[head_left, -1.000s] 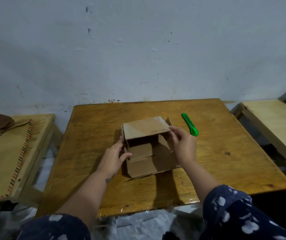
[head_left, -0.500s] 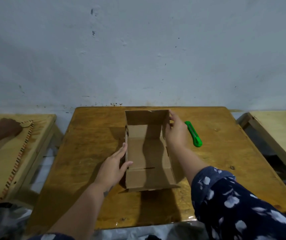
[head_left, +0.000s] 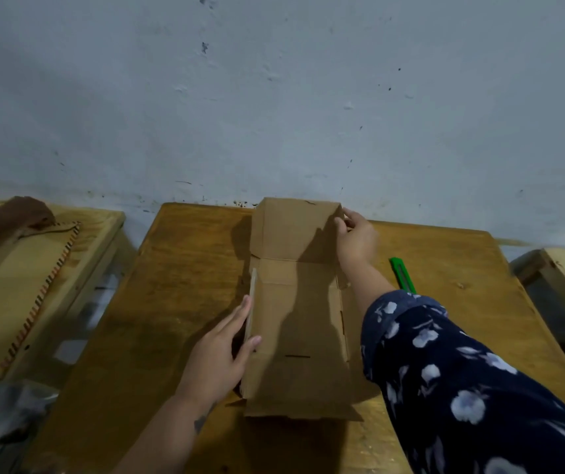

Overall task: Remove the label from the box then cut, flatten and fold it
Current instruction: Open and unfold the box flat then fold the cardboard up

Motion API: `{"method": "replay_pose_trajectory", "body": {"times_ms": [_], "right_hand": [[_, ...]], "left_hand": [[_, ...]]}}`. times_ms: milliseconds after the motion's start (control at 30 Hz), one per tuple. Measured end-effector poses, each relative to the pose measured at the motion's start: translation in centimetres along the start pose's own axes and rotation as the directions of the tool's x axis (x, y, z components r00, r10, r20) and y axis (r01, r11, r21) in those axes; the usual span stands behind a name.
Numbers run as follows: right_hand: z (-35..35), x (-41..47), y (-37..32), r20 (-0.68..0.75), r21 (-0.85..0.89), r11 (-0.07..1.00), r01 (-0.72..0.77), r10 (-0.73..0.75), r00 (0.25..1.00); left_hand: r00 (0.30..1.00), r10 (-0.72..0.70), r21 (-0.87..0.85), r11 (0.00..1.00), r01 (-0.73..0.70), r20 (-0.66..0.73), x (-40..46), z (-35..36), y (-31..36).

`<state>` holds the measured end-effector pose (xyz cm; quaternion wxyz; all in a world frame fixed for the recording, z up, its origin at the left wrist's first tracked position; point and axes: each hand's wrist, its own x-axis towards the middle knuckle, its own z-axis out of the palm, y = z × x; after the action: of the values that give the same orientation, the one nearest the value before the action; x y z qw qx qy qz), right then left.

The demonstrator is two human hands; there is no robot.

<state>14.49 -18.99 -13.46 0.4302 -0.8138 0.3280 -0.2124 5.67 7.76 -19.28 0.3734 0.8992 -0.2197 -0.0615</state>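
Hands: left (head_left: pixel 221 350) flat against brown cardboard box (head_left: pixel 296 313), right (head_left: pixel 356 236) pinching its flap.

Left hand (head_left: pixel 221 357) flat, fingers extended together, thumb spread, forearm bare (small tattoo near wrist). Right hand (head_left: pixel 356 236) reached far forward, fingers curled in pinch, arm in floral sleeve.

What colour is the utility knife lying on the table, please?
Bright green; the utility knife lies right of the box, seen in the head view.
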Motion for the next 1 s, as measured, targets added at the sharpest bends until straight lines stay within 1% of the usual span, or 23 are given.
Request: {"method": "replay_pose_trajectory", "body": {"times_ms": [33, 100, 333, 400, 467, 500, 533, 567, 633, 667, 733, 767, 867, 933, 1000], "right_hand": [[0.3, 0.2, 0.0, 0.017, 0.04, 0.999, -0.019, 0.018, 1.0], [0.7, 0.4, 0.4, 0.035, 0.058, 0.998, -0.04, 0.038, 0.999], [0.3, -0.8, 1.0, 0.076, -0.034, 0.997, -0.062, 0.064, 0.995], [-0.1, -2.7, 0.9, 0.038, -0.057, 0.998, -0.032, 0.034, 0.999], [-0.6, -5.9, 1.1, 0.015, -0.135, 0.988, 0.071, -0.069, 0.997], [-0.9, -8.0, 1.2, 0.061, -0.206, 0.97, 0.127, -0.116, 0.991], [-1.1, -10.2, 1.4, 0.155, -0.299, 0.937, 0.179, -0.138, 0.978], [-1.3, -12.4, 1.6, 0.274, -0.41, 0.881, 0.234, -0.126, 0.953], [-1.3, -16.4, 2.4, 0.479, -0.588, 0.732, 0.343, -0.026, 0.877], [-1.2, -17.9, 2.8, 0.543, -0.634, 0.672, 0.383, 0.035, 0.839], [-0.9, -19.8, 3.8, 0.599, -0.671, 0.62, 0.406, 0.13, 0.79], [-0.7, -20.3, 4.3, 0.603, -0.673, 0.62, 0.403, 0.146, 0.784], [-0.6, -20.8, 5.1, 0.601, -0.659, 0.638, 0.399, 0.127, 0.789], [-0.5, -20.9, 5.4, 0.599, -0.67, 0.615, 0.415, 0.118, 0.792], [-0.5, -21.0, 5.6, 0.595, -0.686, 0.589, 0.428, 0.115, 0.795]], "left_hand": [[1.0, -0.006, -0.01, 1.0, 0.005, -0.006, 0.0, 0.0, -0.1], [1.0, -0.006, -0.023, 1.0, 0.006, -0.017, 0.0, 0.1, -0.1], [1.0, -0.007, -0.022, 1.0, 0.007, -0.001, -0.2, 0.0, -0.1], [1.0, -0.012, -0.012, 1.0, 0.012, 0.008, -0.2, -0.3, 0.2], [0.999, -0.033, 0.027, 0.999, 0.032, 0.02, -0.4, -0.5, 0.4], [0.999, -0.038, 0.066, 0.997, 0.037, 0.015, -0.5, -0.7, 0.4], [0.999, -0.035, 0.122, 0.992, 0.034, 0.002, -0.6, -0.9, 0.3], [1.0, -0.019, 0.188, 0.982, 0.021, -0.013, -0.7, -1.1, 0.2], [0.998, 0.051, 0.328, 0.944, -0.039, -0.027, -0.9, -1.6, -0.2], [0.995, 0.092, 0.392, 0.917, -0.074, -0.026, -0.9, -1.7, -0.4], [0.992, 0.125, 0.483, 0.87, -0.095, -0.031, -0.9, -2.2, -0.7], [0.993, 0.112, 0.506, 0.859, -0.077, -0.04, -0.8, -2.4, -0.7], [0.998, 0.031, 0.522, 0.853, 0.002, -0.054, -0.5, -2.6, -0.7], [0.996, -0.086, 0.53, 0.844, 0.087, -0.025, 0.0, -2.4, -0.3], [0.976, -0.219, 0.538, 0.821, 0.19, -0.01, 0.7, -2.0, 0.3]]}}
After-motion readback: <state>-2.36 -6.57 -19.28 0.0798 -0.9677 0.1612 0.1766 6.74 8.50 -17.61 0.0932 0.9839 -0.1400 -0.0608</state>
